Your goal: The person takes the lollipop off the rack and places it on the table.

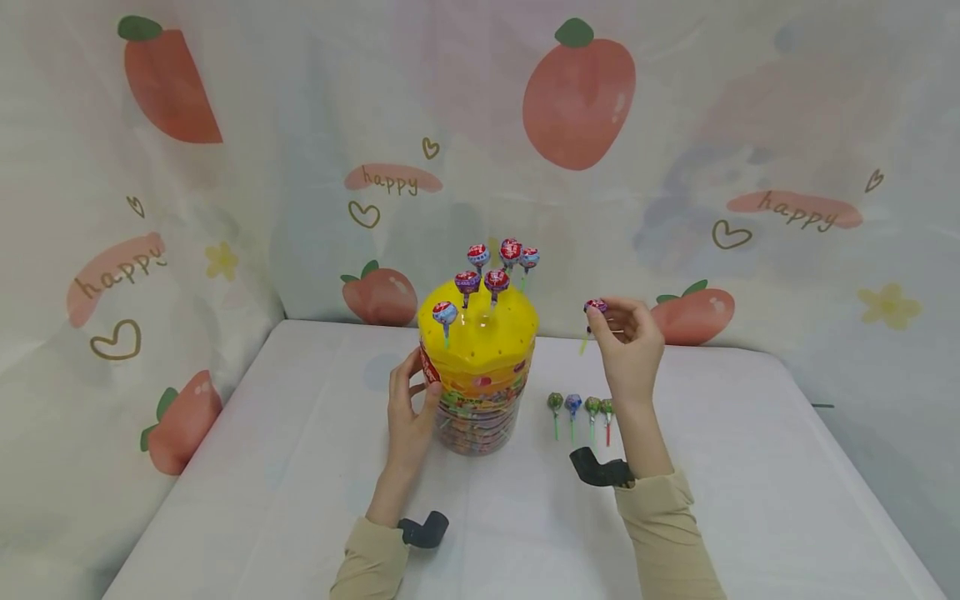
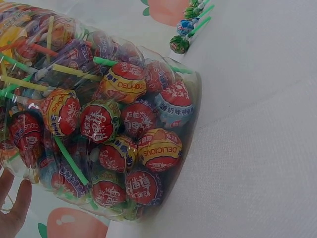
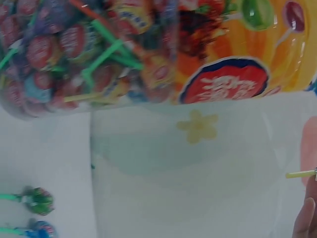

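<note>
A clear jar [image 1: 480, 417] packed with wrapped lollipops stands on the table under a yellow lid [image 1: 480, 350]. Several lollipops [image 1: 467, 283] stick up from holes in that lid. My left hand [image 1: 411, 417] rests against the jar's left side, thumb in front and fingers behind. To the right of the lid, my right hand [image 1: 630, 342] pinches a purple-wrapped lollipop [image 1: 596, 306] by its head, with the yellow stick pointing down. In the right wrist view, that yellow stick [image 3: 299, 174] juts from the fingertips at the right edge.
Several loose lollipops [image 1: 573, 405], green and blue wrapped, lie in a row on the white table [image 1: 720, 500] right of the jar. A printed cloth backdrop [image 1: 465, 108] hangs behind and at the left. Black wrist pieces [image 1: 597, 468] sit on both forearms.
</note>
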Demonstrator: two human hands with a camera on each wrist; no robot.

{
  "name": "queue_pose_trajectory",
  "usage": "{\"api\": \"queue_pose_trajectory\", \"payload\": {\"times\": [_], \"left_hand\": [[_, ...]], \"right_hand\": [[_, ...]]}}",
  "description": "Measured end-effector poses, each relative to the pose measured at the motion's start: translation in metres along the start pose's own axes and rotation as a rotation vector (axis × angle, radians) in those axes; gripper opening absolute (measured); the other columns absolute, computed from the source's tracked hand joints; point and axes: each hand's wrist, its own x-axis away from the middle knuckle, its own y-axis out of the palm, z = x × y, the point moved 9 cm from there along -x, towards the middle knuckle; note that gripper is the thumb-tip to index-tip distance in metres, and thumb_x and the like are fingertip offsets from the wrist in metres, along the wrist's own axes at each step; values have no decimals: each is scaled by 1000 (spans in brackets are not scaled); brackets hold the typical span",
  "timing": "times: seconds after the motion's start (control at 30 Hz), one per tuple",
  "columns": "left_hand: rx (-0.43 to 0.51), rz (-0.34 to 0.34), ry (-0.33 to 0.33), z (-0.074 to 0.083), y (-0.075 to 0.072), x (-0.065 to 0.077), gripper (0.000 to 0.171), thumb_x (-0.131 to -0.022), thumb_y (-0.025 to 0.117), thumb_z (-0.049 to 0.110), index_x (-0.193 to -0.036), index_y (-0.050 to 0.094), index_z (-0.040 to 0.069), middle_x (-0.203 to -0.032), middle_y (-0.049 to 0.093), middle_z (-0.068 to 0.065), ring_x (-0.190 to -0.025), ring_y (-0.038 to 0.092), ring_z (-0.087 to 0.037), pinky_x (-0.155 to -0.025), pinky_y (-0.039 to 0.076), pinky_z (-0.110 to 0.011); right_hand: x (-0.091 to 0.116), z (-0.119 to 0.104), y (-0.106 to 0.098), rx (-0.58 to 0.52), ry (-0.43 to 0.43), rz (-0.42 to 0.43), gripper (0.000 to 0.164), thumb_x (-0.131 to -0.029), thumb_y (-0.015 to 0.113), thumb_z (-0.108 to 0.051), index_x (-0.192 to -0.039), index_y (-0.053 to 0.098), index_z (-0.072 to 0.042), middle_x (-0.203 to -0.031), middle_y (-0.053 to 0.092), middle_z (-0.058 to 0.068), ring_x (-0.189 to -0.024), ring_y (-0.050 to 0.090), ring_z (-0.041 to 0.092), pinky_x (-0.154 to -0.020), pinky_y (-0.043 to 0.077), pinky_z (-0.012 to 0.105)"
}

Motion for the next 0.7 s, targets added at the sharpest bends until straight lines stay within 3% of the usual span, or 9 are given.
{"api": "queue_pose_trajectory", "payload": {"times": [0.2, 0.27, 0.4, 0.47, 0.53, 0.63, 0.7], "left_hand": [[-13, 1, 11, 2, 0, 0, 55, -96, 58, 26, -146, 37, 24, -138, 45, -5, -127, 43, -14, -100, 46, -50], [-12, 0, 9, 2, 0, 0, 55, -96, 58, 24, -146, 36, 24, -138, 45, -5, -127, 43, -13, -101, 46, -50], [-5, -10, -19, 16, -1, 1, 55, -95, 57, 15, -146, 37, 15, -138, 44, -12, -128, 43, -21, -102, 44, -53], [0, -14, -34, 16, 0, 1, 56, -94, 57, 10, -146, 36, 10, -139, 43, -16, -128, 42, -26, -103, 43, -55], [-4, -14, -35, 15, 0, 1, 56, -94, 57, 9, -146, 35, 8, -139, 43, -18, -129, 41, -28, -103, 43, -56], [-4, -7, -19, -1, 1, -1, 58, -94, 58, 9, -147, 35, 13, -140, 43, -14, -129, 42, -24, -103, 43, -54], [-8, -4, -7, -2, 1, 0, 58, -94, 59, 12, -147, 35, 16, -140, 44, -11, -129, 42, -20, -102, 44, -52]], "right_hand": [[13, 28, -11, 46, 79, 13, 26, -85, 72, -12, -106, 67, 1, -76, 61, -21, -68, 56, -4, -63, 45, 10], [18, 28, -14, 64, 99, 11, 26, -85, 71, -10, -106, 66, 4, -75, 60, -21, -68, 56, -4, -63, 44, 10], [30, 23, -19, 91, 133, 13, 27, -86, 69, -5, -106, 63, 10, -74, 59, -20, -67, 55, -4, -62, 43, 9], [34, 25, -23, 92, 151, 21, 27, -85, 69, -5, -106, 63, 12, -73, 59, -19, -66, 55, -5, -61, 43, 8], [36, 33, -27, 91, 172, 33, 28, -85, 70, -6, -106, 63, 12, -73, 60, -19, -65, 55, -5, -60, 43, 8], [38, 48, -33, 83, 198, 47, 27, -85, 70, -6, -106, 63, 11, -72, 60, -19, -63, 55, -5, -57, 42, 9], [39, 63, -38, 84, 219, 57, 27, -85, 71, -8, -106, 64, 9, -72, 60, -20, -63, 55, -5, -56, 42, 9]]}}
